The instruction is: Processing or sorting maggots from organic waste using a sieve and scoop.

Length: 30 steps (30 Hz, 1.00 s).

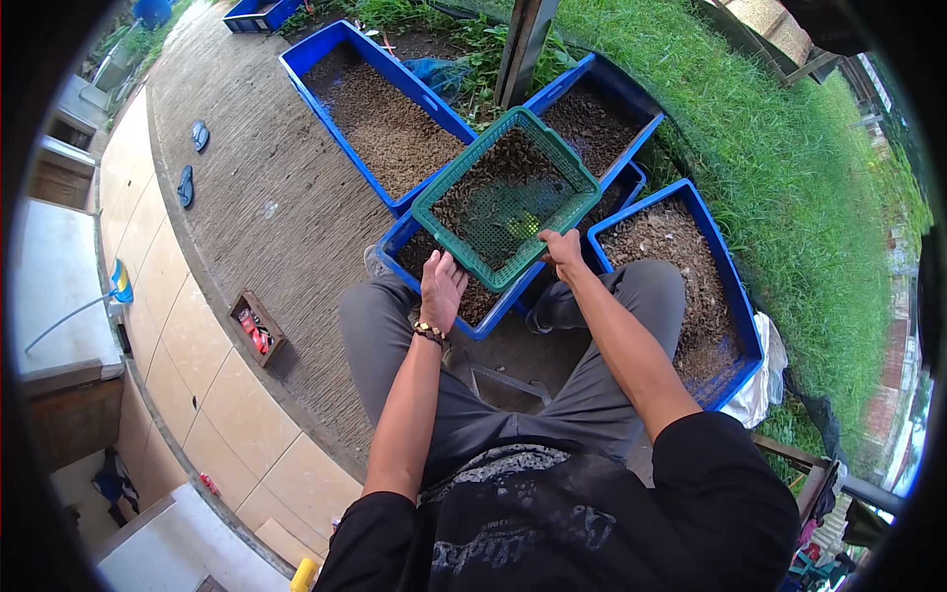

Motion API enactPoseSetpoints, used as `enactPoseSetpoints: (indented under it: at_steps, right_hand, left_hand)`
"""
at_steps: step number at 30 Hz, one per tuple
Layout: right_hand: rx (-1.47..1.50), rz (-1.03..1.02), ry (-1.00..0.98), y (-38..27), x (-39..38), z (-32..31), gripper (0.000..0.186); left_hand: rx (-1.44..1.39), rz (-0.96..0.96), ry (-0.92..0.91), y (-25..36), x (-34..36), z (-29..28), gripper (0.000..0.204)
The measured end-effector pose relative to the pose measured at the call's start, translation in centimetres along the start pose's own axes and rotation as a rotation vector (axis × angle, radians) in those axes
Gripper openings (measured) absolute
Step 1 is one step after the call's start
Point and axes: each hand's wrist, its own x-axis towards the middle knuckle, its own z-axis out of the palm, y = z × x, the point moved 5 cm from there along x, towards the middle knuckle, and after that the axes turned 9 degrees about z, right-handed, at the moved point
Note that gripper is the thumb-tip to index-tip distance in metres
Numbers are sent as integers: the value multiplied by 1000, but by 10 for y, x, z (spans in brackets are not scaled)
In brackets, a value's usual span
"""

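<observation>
left hand (441, 286) + right hand (562, 249): both clamped on green plastic mesh basket (505, 197) | held level over blue plastic crate (434, 259), catching sifted soil

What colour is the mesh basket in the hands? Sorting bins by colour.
Green, seen in the head view: the mesh basket.

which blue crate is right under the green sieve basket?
The small blue crate in front of the knees: the green basket, held by both hands, hangs over it. The other crates lie beside or beyond it.
</observation>
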Motion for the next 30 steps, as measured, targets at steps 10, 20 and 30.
enactPoseSetpoints:
  at_steps: [10, 20, 30]
  right_hand:
    - [-21, 16, 5, 2, 5, -1, 29]
    - [-365, 169, 87, 1, 5, -9, 48]
    - [-831, -150, 186, -53, -18, 18, 124]
  left_hand:
    - [17, -9, -2, -2, 2, -2, 105]
    - [537, -321, -16, -57, 4, -33, 29]
    - [554, -445, 149, -72, 1, -28, 45]
